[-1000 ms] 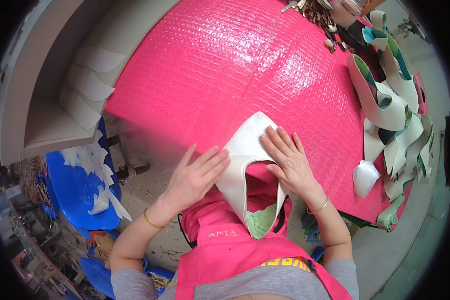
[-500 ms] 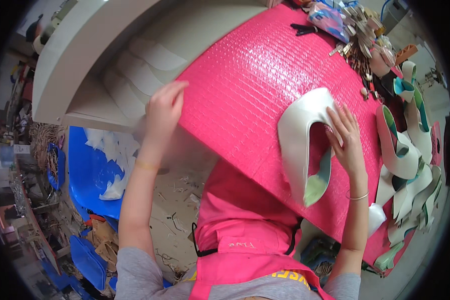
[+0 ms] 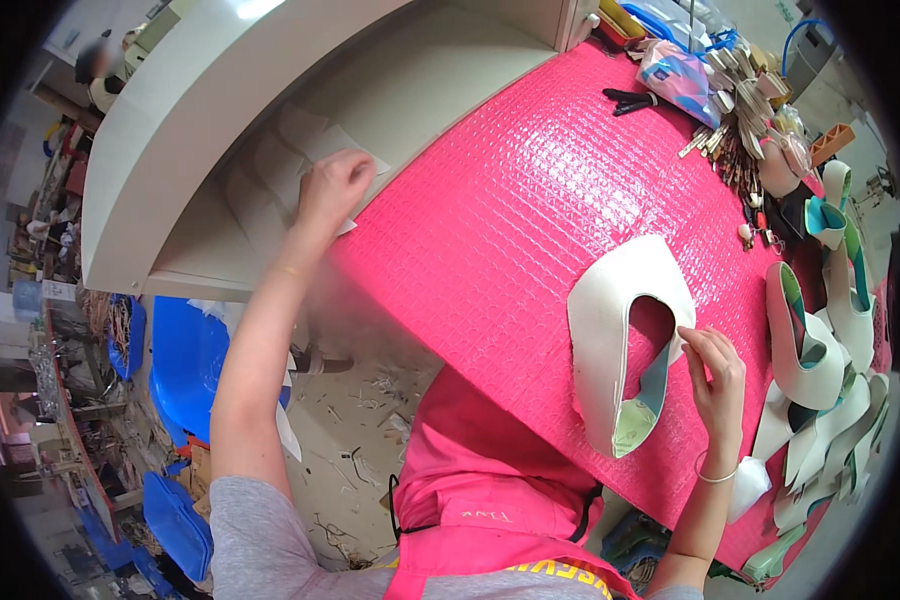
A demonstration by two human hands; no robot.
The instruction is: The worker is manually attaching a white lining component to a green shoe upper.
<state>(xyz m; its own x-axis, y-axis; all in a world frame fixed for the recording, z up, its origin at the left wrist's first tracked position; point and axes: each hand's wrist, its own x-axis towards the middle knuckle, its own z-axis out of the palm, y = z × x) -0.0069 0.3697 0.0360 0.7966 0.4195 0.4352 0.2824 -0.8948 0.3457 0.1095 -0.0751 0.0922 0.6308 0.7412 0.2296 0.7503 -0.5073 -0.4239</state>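
Note:
A white shoe upper (image 3: 600, 330), an open loop with a pale green and teal lining, lies on the pink quilted mat (image 3: 510, 200). My right hand (image 3: 716, 375) is at the loop's right edge, fingers bent and fingertips closed on its rim. Over at the left, my left hand (image 3: 336, 185) is closed above the opening of a pale cabinet (image 3: 170, 190). White curved pieces (image 3: 250, 195) lie inside that opening, and some white material shows around the left hand. Whatever its fingers hold is hidden.
More white uppers with green lining (image 3: 815, 365) are piled along the mat's right side. Zippers and a plastic packet (image 3: 680, 80) crowd the far right corner. A blue chair (image 3: 185, 370) stands at the left, and scraps litter the floor (image 3: 355, 420).
My right hand has slid nearer along the upper's edge, its fingers now bent instead of lying flat on it. My left hand has shifted at the cabinet opening. The whole view has tilted.

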